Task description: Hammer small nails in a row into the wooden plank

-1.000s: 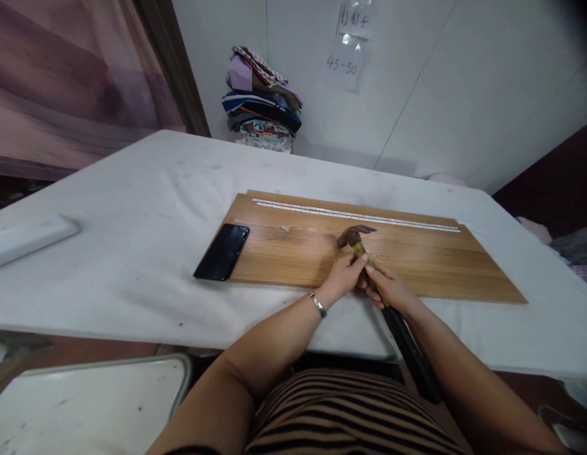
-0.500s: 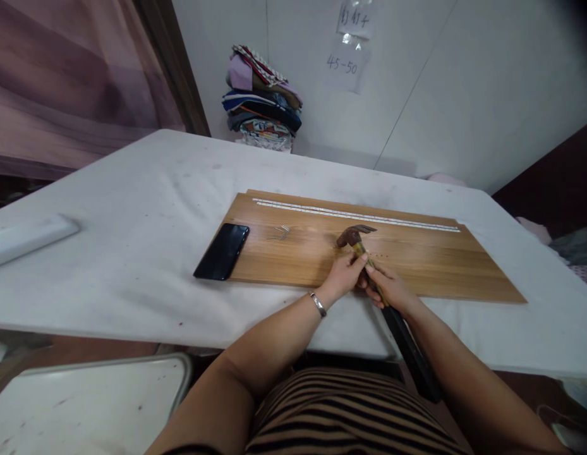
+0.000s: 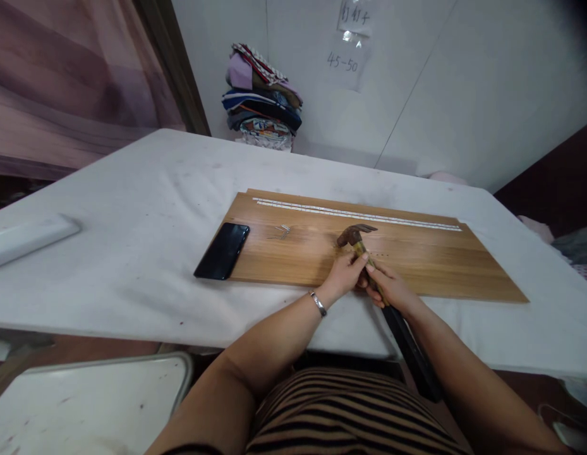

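A claw hammer [image 3: 405,335] with a rusty head and a black grip slants over the near edge of a wooden board [image 3: 445,262]. Wrapped around the upper part of its handle, just below the head, is my left hand [image 3: 345,272]. My right hand [image 3: 390,287] closes on the same handle a little lower, above the black grip. The hammer's head is over the board, claw pointing right. Right of the hammer, a short row of small dark dots marks the wood. Several loose nails [image 3: 284,232] lie on the board's left part.
A black phone [image 3: 222,251] rests on the board's left end. Two pale measuring strips [image 3: 359,215] run along its far side. The board lies on a white-covered table [image 3: 132,215]. Folded clothes [image 3: 262,101] are stacked by the wall; a white stool [image 3: 94,404] stands at lower left.
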A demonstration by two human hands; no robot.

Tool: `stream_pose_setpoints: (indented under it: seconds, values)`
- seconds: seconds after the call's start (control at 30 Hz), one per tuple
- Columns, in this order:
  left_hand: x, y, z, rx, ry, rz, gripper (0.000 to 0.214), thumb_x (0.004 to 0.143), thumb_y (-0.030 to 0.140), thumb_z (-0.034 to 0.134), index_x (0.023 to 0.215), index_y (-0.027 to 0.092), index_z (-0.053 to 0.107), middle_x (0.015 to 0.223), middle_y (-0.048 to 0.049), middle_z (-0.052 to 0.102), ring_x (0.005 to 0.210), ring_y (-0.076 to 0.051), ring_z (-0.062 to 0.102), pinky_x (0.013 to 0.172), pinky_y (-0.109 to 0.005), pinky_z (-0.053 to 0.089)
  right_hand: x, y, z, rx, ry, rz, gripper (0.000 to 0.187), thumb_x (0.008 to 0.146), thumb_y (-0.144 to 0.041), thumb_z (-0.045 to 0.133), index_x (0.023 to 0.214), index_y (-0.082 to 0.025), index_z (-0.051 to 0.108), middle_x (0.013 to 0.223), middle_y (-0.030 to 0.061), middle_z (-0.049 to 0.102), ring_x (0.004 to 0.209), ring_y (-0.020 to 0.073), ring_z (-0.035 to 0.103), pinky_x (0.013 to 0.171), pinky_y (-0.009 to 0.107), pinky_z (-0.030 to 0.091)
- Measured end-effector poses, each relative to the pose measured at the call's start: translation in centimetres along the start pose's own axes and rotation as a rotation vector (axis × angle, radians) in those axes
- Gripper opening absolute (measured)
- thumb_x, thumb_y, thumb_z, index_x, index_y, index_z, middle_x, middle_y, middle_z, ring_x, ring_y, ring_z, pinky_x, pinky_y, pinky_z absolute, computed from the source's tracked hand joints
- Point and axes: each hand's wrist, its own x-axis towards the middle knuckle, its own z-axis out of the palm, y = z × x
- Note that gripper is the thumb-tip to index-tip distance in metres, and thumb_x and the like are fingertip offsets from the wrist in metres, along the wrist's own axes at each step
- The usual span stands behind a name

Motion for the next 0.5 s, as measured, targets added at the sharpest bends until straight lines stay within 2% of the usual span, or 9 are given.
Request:
stream_pose_setpoints:
  seconds: [0.33, 0.5]
  values:
    - [-0.05, 0.26, 0.01, -0.019, -0.001, -0.015, 0.038, 0.082, 0.054, 0.054, 0.075, 0.017, 0.051, 0.045, 0.0042, 0.051, 0.038, -0.008, 0.048, 0.042, -0.018, 0.039, 0.10, 0.02, -0.20, -0.026, -0.020, 0.010, 0.038, 0.080, -0.058, 0.054, 0.079, -0.021, 0.046, 0.066, -0.0055, 0.051, 0.033, 0.0022, 0.035, 0.025, 0.016, 0.033]
    - [0.08, 0.03, 0.01, -0.027, 0.001, -0.025, 0.040, 0.081, 0.056, 0.054, 0.075, 0.017, 0.051, 0.046, 0.0040, 0.052, 0.038, -0.007, 0.048, 0.042, -0.017, 0.039, 0.05, -0.06, -0.14, -0.020, -0.012, 0.004, 0.036, 0.081, -0.057, 0.053, 0.083, -0.021, 0.046, 0.068, -0.0052, 0.052, 0.033, 0.0024, 0.035, 0.026, 0.016, 0.032]
